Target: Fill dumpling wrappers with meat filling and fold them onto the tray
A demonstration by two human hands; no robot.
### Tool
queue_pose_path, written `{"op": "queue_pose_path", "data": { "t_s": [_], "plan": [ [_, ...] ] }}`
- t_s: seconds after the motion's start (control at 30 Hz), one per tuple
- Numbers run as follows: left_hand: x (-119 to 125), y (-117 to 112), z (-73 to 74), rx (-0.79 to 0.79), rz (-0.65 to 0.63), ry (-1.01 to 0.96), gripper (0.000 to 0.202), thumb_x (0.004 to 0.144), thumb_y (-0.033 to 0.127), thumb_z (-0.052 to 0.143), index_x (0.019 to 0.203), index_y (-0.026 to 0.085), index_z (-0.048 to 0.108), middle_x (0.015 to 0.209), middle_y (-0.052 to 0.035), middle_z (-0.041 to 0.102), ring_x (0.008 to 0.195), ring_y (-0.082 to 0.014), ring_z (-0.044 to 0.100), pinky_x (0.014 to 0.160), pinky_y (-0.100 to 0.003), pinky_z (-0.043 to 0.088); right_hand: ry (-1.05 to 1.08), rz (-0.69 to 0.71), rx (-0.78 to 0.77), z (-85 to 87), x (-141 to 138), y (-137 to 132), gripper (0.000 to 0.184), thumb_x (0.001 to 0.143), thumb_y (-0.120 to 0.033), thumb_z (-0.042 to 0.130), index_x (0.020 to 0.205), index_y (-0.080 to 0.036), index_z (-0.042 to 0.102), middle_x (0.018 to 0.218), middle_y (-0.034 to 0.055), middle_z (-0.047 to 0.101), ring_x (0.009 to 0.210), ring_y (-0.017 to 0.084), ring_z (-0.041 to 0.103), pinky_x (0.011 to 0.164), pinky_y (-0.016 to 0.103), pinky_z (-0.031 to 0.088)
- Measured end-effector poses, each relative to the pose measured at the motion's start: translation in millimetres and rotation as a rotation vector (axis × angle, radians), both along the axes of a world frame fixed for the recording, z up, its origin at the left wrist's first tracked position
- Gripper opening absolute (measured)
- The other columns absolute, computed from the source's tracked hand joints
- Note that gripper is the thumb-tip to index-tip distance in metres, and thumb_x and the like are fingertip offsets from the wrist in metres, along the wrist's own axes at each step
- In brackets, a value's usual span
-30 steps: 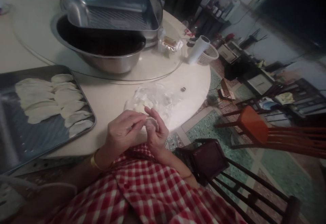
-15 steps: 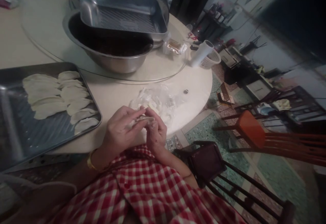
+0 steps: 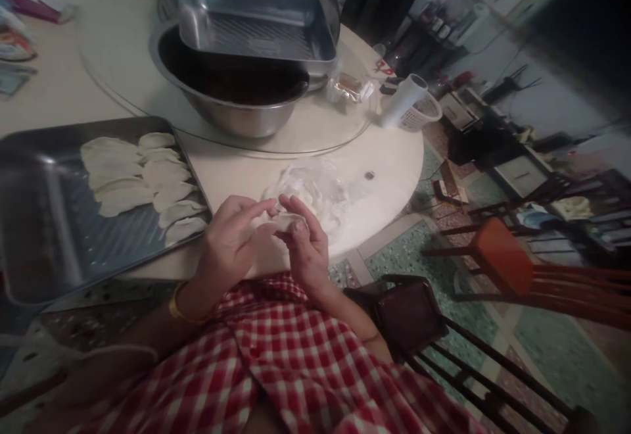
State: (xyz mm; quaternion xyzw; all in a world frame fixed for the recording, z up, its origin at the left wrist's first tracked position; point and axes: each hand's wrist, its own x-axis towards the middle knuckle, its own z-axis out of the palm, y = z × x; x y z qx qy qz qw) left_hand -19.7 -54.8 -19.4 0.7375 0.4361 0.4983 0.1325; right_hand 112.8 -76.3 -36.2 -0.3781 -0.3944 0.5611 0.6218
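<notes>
Two hands (image 3: 221,240) (image 3: 310,253) around dough (image 3: 290,221), near the table edge (image 3: 180,268).

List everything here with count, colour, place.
table: one, cream, centre
wide tray: one, grey, table's left
dumplings: several, pale, in wide tray
turntable: one, clear, on table
basin: one, silver, on turntable
deep tray: one, grey, at basin's back
wrapped packet: one, silvery, on turntable
basket, roll: one each, white, table's right
bag: one, clear, table's front
dough piece: one, pale, centre
chairs: at least two, orange and brown, right
clutter: uncountable, mixed, background, edges
garment: one, red checked, bottom
left hand: one, at dough piece
right hand: one, holding dough piece
</notes>
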Motion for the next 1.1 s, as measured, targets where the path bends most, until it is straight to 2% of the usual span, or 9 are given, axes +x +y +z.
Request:
{"op": "queue_pose_path", "data": {
  "t_s": [0.1,0.23,0.33,0.43,0.63,0.8,0.9,1.0,1.1],
  "plan": [
    [-10.5,-7.5,-1.8,-0.037,0.089,-0.005,0.018,0.087,0.027,0.063,0.103,0.021,0.068,0.086,-0.0009,0.066,0.074,-0.0122,0.061,0.07,-0.025,0.052,0.036,0.022,0.016,3.9,-4.3,0.4,0.036,0.09,-0.043,0.056,0.123,-0.03,0.061,0.124,0.0036,0.068,0.112,0.016,0.065,0.091,0.035,0.059],
    [-17.9,-15.2,-3.4,-0.124,0.161,-0.019,0.015,0.085,0.032,0.063,0.093,0.02,0.069,0.076,0.0021,0.071,0.06,-0.0101,0.061,0.059,-0.022,0.05,0.015,0.078,0.024,3.7,-14.5,-0.3,0.038,0.09,-0.044,0.055,0.125,-0.027,0.06,0.122,0.0055,0.069,0.116,0.019,0.064,0.101,0.044,0.053],
    [-20.9,-17.7,-2.1,-0.14,0.22,-0.023,0.014,0.086,0.032,0.061,0.083,0.021,0.07,0.071,0.003,0.072,0.055,-0.0102,0.062,0.056,-0.021,0.048,-0.004,0.108,0.041,1.7,-22.8,-1.4,0.04,0.091,-0.044,0.055,0.127,-0.028,0.059,0.126,0.0059,0.067,0.116,0.021,0.064,0.106,0.049,0.048],
    [-24.6,-20.1,0.5,-0.126,0.243,-0.001,0.017,0.088,0.032,0.059,0.079,0.021,0.069,0.071,0.0021,0.073,0.056,-0.0111,0.063,0.058,-0.022,0.05,0.008,0.124,0.055,1.1,-29.0,-2.3,0.04,0.091,-0.045,0.054,0.127,-0.028,0.059,0.133,0.0061,0.063,0.117,0.022,0.064,0.105,0.049,0.05],
    [-33.3,-26.6,4.3,-0.136,0.251,-0.018,0.024,0.087,0.038,0.06,0.102,0.023,0.07,0.07,0.0031,0.071,0.06,-0.0112,0.064,0.062,-0.022,0.051,0.023,0.109,0.071,2.7,-35.8,-1.9,0.036,0.091,-0.043,0.054,0.125,-0.032,0.06,0.134,0.0043,0.062,0.116,0.02,0.064,0.1,0.044,0.053],
    [-36.4,-27.6,2.9,-0.068,0.274,0.02,0.015,0.088,0.031,0.06,0.088,0.021,0.071,0.079,0.0001,0.075,0.065,-0.0131,0.067,0.064,-0.024,0.051,0.059,0.14,0.056,0.1,-42.2,-0.8,0.038,0.089,-0.044,0.056,0.125,-0.031,0.059,0.138,0.0052,0.059,0.117,0.022,0.063,0.1,0.047,0.053],
    [-39.5,-29.1,1.2,-0.084,0.299,0.03,0.016,0.089,0.03,0.058,0.086,0.022,0.071,0.079,0.0007,0.075,0.064,-0.0128,0.066,0.063,-0.024,0.051,0.109,0.178,0.04,0.6,-44.9,0.3,0.038,0.087,-0.042,0.06,0.124,-0.032,0.059,0.138,0.0044,0.058,0.117,0.021,0.063,0.1,0.047,0.053],
    [-45.8,-29.8,1.9,-0.15,0.282,0.039,0.021,0.09,0.035,0.058,0.101,0.022,0.07,0.074,0.0023,0.071,0.058,-0.0113,0.061,0.061,-0.024,0.049,0.153,0.202,-0.011,5.2,-46.4,1.8,0.04,0.085,-0.044,0.061,0.123,-0.031,0.06,0.135,0.0042,0.061,0.115,0.02,0.063,0.098,0.043,0.054],
    [-52.2,-26.7,5.8,-0.073,0.286,0.129,0.033,0.088,0.039,0.061,0.114,0.021,0.067,0.072,0.0013,0.065,0.063,-0.0135,0.059,0.068,-0.028,0.05,0.219,0.23,-0.078,10.2,-47.6,3.5,0.041,0.086,-0.051,0.056,0.12,-0.029,0.061,0.13,0.0042,0.064,0.111,0.019,0.065,0.093,0.04,0.057]
  ]
}}
